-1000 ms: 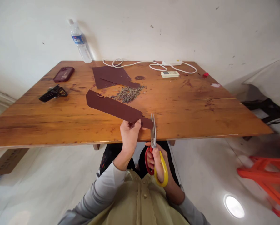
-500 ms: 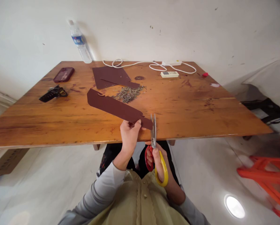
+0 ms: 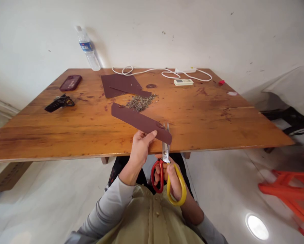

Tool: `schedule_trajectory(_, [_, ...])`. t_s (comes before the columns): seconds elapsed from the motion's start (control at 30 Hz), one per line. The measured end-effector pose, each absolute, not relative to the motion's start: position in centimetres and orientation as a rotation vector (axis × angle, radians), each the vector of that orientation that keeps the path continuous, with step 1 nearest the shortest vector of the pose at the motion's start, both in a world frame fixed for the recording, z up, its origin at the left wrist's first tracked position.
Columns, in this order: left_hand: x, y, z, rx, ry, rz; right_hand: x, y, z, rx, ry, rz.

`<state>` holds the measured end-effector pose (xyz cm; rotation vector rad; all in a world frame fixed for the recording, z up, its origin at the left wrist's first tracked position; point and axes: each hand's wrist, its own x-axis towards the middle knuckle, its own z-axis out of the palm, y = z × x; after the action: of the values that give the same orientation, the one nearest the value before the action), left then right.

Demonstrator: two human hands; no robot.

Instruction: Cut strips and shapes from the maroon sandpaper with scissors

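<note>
A long maroon card strip (image 3: 139,122) with notches near both ends is pinched in my left hand (image 3: 141,145), thumb on top. My right hand (image 3: 173,176) grips scissors (image 3: 165,152) with one red and one yellow handle. Their blades point away from me and are slightly parted, with the strip's right end lying over them. Beyond the strip is a heap of small dark and pale shreds (image 3: 141,102). Behind the heap lie a maroon sheet (image 3: 118,84) and a narrower maroon piece (image 3: 131,90) on it.
On the wooden table (image 3: 205,125) are a maroon phone (image 3: 70,83), a black hair clip (image 3: 59,103), a plastic bottle (image 3: 88,49), a white remote-like device (image 3: 183,82) and a white power strip (image 3: 186,70) with its cable. An orange stool (image 3: 289,189) stands on the right.
The strip has shifted right and slightly toward me, its right end now over the blades. The scissor handles have spread wider apart.
</note>
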<state>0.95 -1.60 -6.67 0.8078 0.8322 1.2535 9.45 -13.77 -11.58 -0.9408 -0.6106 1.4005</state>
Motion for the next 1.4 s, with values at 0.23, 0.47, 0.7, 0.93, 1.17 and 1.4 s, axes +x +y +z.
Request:
schedule_trajectory(0.23, [1.5,-3.0,-5.2,0.768,0.765,0.865,10.3,-13.5,-10.4,-0.992,-0.741,1.569])
schedule_trajectory(0.47, [1.4,-2.4,-5.0,0.724,0.823,0.975,11.0,-13.8,-10.7,-0.851,-0.679,1.648])
schedule_trajectory(0.7, [2.0,-2.3,-5.2,0.695,0.841,1.115,11.2,-14.1,-12.1,-1.155,-0.957,1.495])
schedule_trajectory(0.93, [1.6,-0.9,-5.5,0.685,0.811,1.275,10.4,-14.7,-15.2,-1.121,-0.856,1.415])
schedule_trajectory(1.17, [1.6,0.3,-6.0,0.617,0.88,1.422,9.7,-15.4,-17.9,-1.301,-0.711,1.253])
schedule_trajectory(1.4, [2.2,-0.3,-6.4,0.603,0.919,1.514,9.1,-15.3,-16.9,-1.246,-0.716,1.298])
